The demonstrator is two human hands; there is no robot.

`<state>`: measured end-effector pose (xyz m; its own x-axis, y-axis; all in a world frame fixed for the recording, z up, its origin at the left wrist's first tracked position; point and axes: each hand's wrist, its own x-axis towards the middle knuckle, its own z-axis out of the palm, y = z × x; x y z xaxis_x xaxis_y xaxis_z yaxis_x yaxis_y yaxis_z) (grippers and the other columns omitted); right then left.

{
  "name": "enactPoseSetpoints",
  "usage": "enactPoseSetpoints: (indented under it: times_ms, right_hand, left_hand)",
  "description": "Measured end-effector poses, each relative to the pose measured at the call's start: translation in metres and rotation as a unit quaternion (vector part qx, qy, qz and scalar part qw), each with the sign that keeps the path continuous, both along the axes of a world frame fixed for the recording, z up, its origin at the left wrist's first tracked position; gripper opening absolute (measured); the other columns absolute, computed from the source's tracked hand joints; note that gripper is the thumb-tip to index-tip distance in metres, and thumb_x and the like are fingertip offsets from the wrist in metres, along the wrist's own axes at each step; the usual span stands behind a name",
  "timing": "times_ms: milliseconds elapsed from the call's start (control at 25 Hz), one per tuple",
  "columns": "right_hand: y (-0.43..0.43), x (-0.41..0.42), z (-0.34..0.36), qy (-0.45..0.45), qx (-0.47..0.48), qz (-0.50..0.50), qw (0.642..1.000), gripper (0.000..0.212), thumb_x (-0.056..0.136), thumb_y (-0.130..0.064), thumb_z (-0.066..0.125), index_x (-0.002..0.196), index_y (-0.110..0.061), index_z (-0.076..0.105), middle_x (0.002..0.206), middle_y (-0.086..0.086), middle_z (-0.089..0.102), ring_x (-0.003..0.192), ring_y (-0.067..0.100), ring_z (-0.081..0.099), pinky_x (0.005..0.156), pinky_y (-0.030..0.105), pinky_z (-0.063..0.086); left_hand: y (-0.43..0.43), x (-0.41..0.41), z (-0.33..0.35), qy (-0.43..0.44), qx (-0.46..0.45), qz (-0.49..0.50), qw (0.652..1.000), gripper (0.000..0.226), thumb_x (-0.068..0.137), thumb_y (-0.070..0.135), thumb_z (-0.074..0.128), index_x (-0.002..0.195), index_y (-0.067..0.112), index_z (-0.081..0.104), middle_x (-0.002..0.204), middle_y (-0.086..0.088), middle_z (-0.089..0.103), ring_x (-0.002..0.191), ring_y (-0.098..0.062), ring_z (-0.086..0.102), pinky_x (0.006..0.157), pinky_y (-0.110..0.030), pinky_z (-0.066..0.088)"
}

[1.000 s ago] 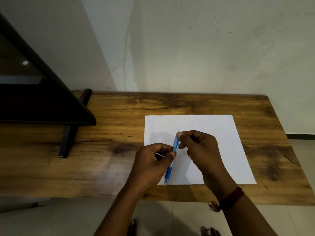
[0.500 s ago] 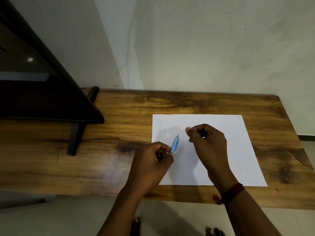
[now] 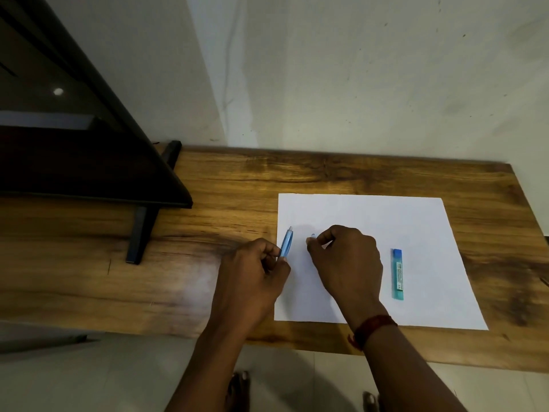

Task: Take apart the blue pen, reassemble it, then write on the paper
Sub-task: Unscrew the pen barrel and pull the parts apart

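Observation:
My left hand (image 3: 252,275) grips the translucent blue pen (image 3: 286,243) by its lower part, and the pen's upper end points up and away over the left edge of the white paper (image 3: 371,215). Just to its right, my right hand (image 3: 346,260) pinches a tiny pen part (image 3: 312,235) between thumb and fingertip above the paper. The two hands are a small gap apart. The pen's lower end is hidden inside my left fist.
A slim blue lead case (image 3: 397,273) lies lengthwise on the paper's right half. The wooden table (image 3: 208,221) carries a black monitor (image 3: 74,150) on a stand at the left. A wall rises right behind the table. My feet show below its near edge.
My right hand has pulled the small part off the pen's top and the hands have drawn apart. The lead case, hidden before, now shows on the paper. The camera has tilted left.

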<state>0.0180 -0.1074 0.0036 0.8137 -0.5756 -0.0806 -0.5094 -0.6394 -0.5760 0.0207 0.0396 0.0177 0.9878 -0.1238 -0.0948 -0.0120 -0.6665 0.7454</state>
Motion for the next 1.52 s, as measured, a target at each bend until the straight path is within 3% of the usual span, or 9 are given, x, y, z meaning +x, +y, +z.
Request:
enactPoseSetpoints:
  times_ms: [160,480,600,800,920,1200,1320,1520]
  right_hand:
    - [0.004,0.003,-0.002,0.005,0.004,-0.002,1.000,0.024,0.084,-0.041,0.067,0.081,-0.017,0.072,0.077,0.000,0.072,0.049,0.003,0.040,0.065,0.021,0.037]
    - [0.006,0.003,0.002,-0.014,0.016,0.018,1.000,0.025,0.084,-0.040,0.068,0.081,-0.015,0.070,0.071,-0.005,0.062,0.050,0.001,0.040,0.056,0.011,0.027]
    - [0.003,0.006,0.008,-0.049,0.022,0.037,0.998,0.023,0.086,-0.040,0.066,0.084,-0.018,0.073,0.074,-0.008,0.065,0.053,-0.001,0.046,0.059,0.009,0.029]
    - [-0.006,0.006,0.016,-0.072,0.244,0.040,0.966,0.017,0.087,-0.039,0.064,0.076,-0.028,0.070,0.065,-0.015,0.068,0.069,-0.005,0.062,0.065,0.015,0.040]
    - [-0.011,0.003,0.016,-0.062,0.285,0.044,0.955,0.012,0.086,-0.034,0.068,0.075,-0.029,0.070,0.066,-0.013,0.068,0.067,-0.008,0.062,0.062,0.017,0.042]
    - [-0.026,-0.003,0.016,-0.036,0.237,0.105,0.965,0.015,0.093,-0.029,0.057,0.083,-0.022,0.065,0.071,-0.013,0.065,0.072,-0.011,0.059,0.053,-0.002,0.039]
    - [-0.030,-0.006,0.016,-0.027,0.219,0.109,0.969,0.016,0.095,-0.032,0.054,0.085,-0.024,0.062,0.072,-0.015,0.063,0.070,-0.001,0.060,0.054,0.003,0.036]
    - [-0.028,-0.005,0.014,-0.026,0.236,0.107,0.965,0.017,0.096,-0.032,0.051,0.089,-0.020,0.063,0.076,-0.012,0.063,0.071,0.003,0.059,0.057,0.006,0.035]
  left_hand:
    - [0.005,0.001,0.003,-0.006,0.007,0.002,1.000,0.007,0.081,0.029,0.070,0.082,0.031,0.063,0.069,0.026,0.057,0.066,0.006,0.061,0.054,-0.005,0.039]
    - [0.007,0.001,0.006,-0.002,0.007,-0.005,1.000,0.007,0.080,0.028,0.070,0.084,0.030,0.064,0.068,0.029,0.053,0.066,0.006,0.061,0.055,-0.009,0.042]
    - [0.004,0.002,0.005,0.002,0.001,-0.005,1.000,0.006,0.080,0.027,0.070,0.085,0.027,0.065,0.069,0.024,0.059,0.068,0.003,0.062,0.055,-0.008,0.041]
    - [-0.009,0.000,0.004,0.011,0.009,-0.022,1.000,0.011,0.084,0.028,0.068,0.093,0.022,0.066,0.079,0.007,0.067,0.065,-0.008,0.061,0.058,-0.014,0.043]
    - [-0.011,-0.001,0.004,0.011,0.013,-0.047,0.999,0.011,0.083,0.029,0.067,0.093,0.023,0.065,0.076,0.008,0.066,0.062,-0.008,0.061,0.056,-0.017,0.043]
    - [-0.018,-0.003,0.006,0.016,0.008,-0.082,0.996,0.011,0.082,0.027,0.069,0.092,0.024,0.067,0.074,0.014,0.063,0.064,-0.005,0.061,0.059,-0.014,0.045]
    - [-0.019,-0.003,0.007,0.027,0.001,-0.074,0.997,0.010,0.082,0.028,0.070,0.091,0.027,0.067,0.072,0.020,0.060,0.062,-0.003,0.059,0.056,-0.012,0.042]
    - [-0.014,-0.001,0.008,0.035,-0.011,-0.085,0.996,0.008,0.082,0.026,0.069,0.088,0.030,0.066,0.074,0.021,0.061,0.065,0.001,0.060,0.055,-0.011,0.044]
